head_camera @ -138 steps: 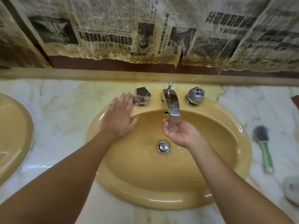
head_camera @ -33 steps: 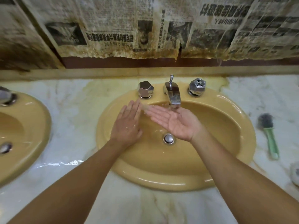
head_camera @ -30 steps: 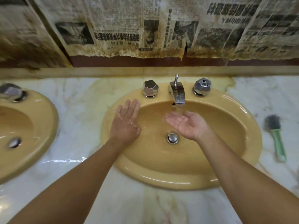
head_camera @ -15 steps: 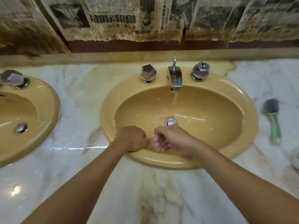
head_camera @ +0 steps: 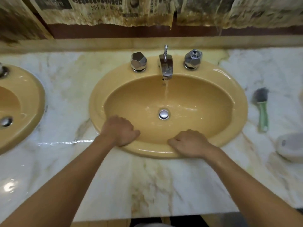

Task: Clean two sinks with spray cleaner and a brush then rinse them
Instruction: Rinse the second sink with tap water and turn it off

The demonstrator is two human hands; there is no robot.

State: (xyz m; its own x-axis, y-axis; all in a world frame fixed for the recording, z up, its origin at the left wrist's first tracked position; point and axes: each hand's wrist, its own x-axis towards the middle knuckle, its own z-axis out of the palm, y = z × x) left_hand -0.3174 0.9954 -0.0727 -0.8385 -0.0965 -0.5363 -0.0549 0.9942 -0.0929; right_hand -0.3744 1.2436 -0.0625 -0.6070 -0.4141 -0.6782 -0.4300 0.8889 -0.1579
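A yellow oval sink (head_camera: 229,82) sits in a marble counter, with water running from its chrome faucet (head_camera: 166,66) toward the drain (head_camera: 164,114). My left hand (head_camera: 118,131) rests on the sink's near left rim, fingers curled down against the inner wall. My right hand (head_camera: 190,144) lies on the near rim to the right, fingers curled the same way. Neither hand holds anything. A green-handled brush (head_camera: 262,108) lies on the counter right of the sink. A second yellow sink (head_camera: 35,99) is partly in view at the left edge.
Two chrome knobs (head_camera: 138,61) (head_camera: 193,59) flank the faucet. A white rounded object (head_camera: 290,147) lies on the counter at the right edge. Stained newspaper (head_camera: 114,12) hangs on the wall behind. The marble counter (head_camera: 147,182) is wet, and its front edge is close below.
My hands left the water stream, came to the sink's near rim as fists, and have since spread apart along it. The water keeps running.
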